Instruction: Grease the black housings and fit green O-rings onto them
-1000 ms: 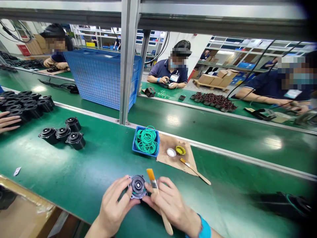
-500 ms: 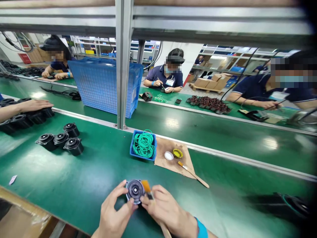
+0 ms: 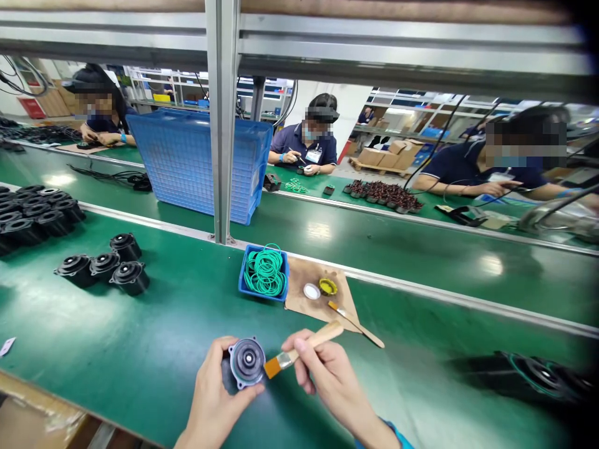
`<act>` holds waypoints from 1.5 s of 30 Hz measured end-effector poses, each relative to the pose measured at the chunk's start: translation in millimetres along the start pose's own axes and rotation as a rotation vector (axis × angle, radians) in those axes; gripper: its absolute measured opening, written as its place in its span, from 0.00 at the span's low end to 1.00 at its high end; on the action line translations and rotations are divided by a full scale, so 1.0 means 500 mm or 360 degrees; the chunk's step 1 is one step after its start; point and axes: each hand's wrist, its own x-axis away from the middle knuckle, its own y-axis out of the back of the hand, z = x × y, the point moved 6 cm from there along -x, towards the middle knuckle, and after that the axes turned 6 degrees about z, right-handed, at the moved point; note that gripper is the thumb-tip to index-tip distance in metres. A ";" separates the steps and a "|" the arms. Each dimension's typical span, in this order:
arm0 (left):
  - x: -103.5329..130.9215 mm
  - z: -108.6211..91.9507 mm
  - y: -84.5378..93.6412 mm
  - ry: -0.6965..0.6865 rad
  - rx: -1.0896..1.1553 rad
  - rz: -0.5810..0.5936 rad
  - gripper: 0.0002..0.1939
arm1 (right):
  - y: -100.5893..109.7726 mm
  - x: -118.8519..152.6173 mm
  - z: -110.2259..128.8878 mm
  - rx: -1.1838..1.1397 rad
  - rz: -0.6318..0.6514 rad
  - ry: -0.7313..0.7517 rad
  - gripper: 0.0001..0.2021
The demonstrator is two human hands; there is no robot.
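Note:
My left hand point(image 3: 216, 396) grips a round black motor housing point(image 3: 248, 363), its flanged face with a small bright centre turned toward me. Between the fingers of my right hand point(image 3: 322, 374) is a paintbrush point(image 3: 289, 357) with a wooden handle and orange bristles. The bristle end is at the right rim of the housing; whether it touches, I cannot tell. Beyond my hands stands a blue bin point(image 3: 241, 284) of green rubber rings point(image 3: 266, 271). Beside it, a brown sheet point(image 3: 299, 299) carries a white lid point(image 3: 311, 291), a yellow-filled cap point(image 3: 328, 287) and a second brush point(image 3: 358, 325).
Several black housings point(image 3: 128, 277) stand on the green bench to the left, with a larger group point(image 3: 37, 218) farther left. More housings with green rings point(image 3: 538, 377) sit at right. A metal post point(image 3: 222, 125) and a blue crate point(image 3: 180, 162) rise ahead. Co-workers point(image 3: 309, 137) sit opposite.
In my right hand the brush has swung round, its handle now pointing up and away. The housing has tilted slightly in my left hand. Another person's hand at far left has left view.

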 end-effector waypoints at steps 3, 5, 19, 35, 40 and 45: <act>0.001 0.008 -0.001 0.0016 0.0039 0.0024 0.26 | -0.017 0.001 -0.033 -0.0144 0.0054 -0.0177 0.31; 0.002 0.015 -0.005 0.0019 0.0050 0.0074 0.27 | -0.024 -0.001 -0.048 -0.0219 0.0053 -0.0228 0.31; 0.005 0.005 0.002 -0.0135 -0.0043 -0.0010 0.30 | -0.021 -0.020 -0.014 0.0231 0.0013 0.0220 0.25; 0.030 -0.014 -0.018 -0.0465 -0.0244 -0.0017 0.31 | -0.018 0.004 0.044 0.0259 -0.0026 0.0506 0.21; 0.037 -0.034 -0.024 -0.0537 -0.0320 -0.0086 0.29 | 0.006 0.011 0.042 0.0261 -0.0203 0.0481 0.18; 0.038 -0.043 -0.023 -0.0560 -0.0351 -0.0149 0.24 | -0.002 0.011 0.055 0.0484 -0.0181 0.0569 0.20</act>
